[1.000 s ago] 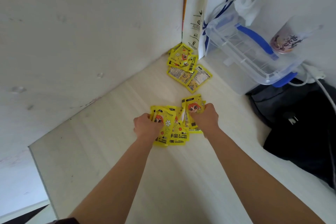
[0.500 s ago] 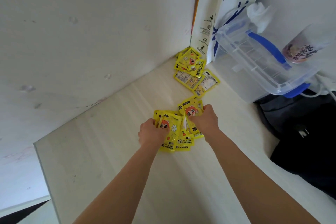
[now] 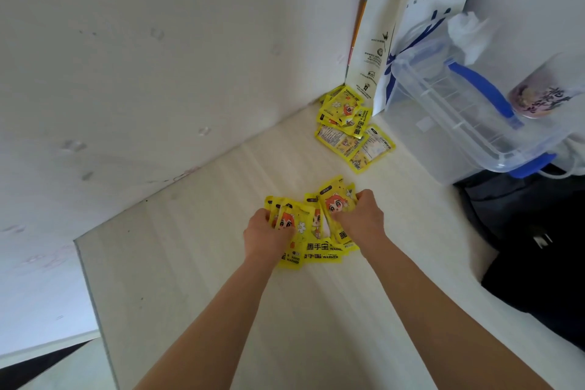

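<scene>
Both hands are on the fanned bunch of glossy yellow hand-warmer sachets [image 3: 319, 246], which lies mid-way across the pale wood-grain tabletop [image 3: 190, 279]. The left hand [image 3: 267, 233] curls its fingers round the bunch's left edge, and the right hand [image 3: 361, 219] grips the upper-right sachets. The danger is that the packets look slick and only loosely overlapped. A squeeze from both sides could buckle the middle ones so they slip out, or a lift could leave the bottom ones behind.

A second heap of the same yellow sachets [image 3: 348, 127] sits well apart in the corner, beside a tall white paper coffee bag [image 3: 389, 25]. A clear plastic box with a blue handle [image 3: 443, 123] and a black bag [image 3: 538, 247] crowd the right side. A scuffed white wall [image 3: 158, 57] runs along the left.
</scene>
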Motion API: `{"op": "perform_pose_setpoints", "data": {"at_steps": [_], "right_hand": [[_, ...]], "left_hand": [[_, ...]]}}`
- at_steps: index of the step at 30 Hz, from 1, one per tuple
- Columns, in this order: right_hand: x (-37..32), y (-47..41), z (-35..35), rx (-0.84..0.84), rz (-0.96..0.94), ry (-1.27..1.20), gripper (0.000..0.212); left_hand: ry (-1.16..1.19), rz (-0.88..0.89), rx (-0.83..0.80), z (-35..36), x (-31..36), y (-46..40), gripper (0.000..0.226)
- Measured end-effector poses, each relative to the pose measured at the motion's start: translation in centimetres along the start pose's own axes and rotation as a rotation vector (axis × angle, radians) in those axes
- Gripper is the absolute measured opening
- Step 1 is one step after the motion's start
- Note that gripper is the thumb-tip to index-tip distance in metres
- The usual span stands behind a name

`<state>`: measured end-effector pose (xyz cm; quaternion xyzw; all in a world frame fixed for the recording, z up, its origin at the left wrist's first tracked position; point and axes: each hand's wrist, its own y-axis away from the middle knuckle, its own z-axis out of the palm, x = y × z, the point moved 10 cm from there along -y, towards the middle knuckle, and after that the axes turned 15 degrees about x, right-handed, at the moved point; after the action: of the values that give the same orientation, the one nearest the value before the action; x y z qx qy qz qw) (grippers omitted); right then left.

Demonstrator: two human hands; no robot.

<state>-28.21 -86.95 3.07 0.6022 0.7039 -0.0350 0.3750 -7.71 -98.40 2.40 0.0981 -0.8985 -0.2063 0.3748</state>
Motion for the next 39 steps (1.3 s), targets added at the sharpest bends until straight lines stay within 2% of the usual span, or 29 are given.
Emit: {"op": "perform_pose_setpoints", "data": {"at_steps": [5, 9, 16, 21, 33, 39], "right_hand": [[2.2, 0.9, -2.2, 0.011, 0.026, -0.136, 0.037], [4.8, 2.9, -3.4, 0.008, 0.090, -0.241, 0.029], [9.1, 10.7, -3.4, 0.006, 0.180, -0.381, 0.029], [12.1, 17.6, -2.4, 0.006, 0.253, -0.499, 0.030], [21.3, 32.8, -2.4, 0.181, 0.394, -0.675, 0.039], [27.4, 38.4, -4.5, 0.259, 0.466, -0.832, 0.028]], "left_hand": [[0.162, -0.135, -0.042, -2.6, -4.1, 0.0, 0.024], [0.268, -0.177, -0.103, -4.1, -6.6, 1.4, 0.027], [0.407, -0.257, -0.244, -5.8, -11.0, 6.2, 0.025], [0.384, -0.207, -0.376, -7.3, -13.8, 9.8, 0.026], [0.276, -0.066, -0.569, -11.7, -20.9, 16.8, 0.023], [0.216, 0.028, -0.626, -11.6, -21.8, 21.2, 0.021]]}}
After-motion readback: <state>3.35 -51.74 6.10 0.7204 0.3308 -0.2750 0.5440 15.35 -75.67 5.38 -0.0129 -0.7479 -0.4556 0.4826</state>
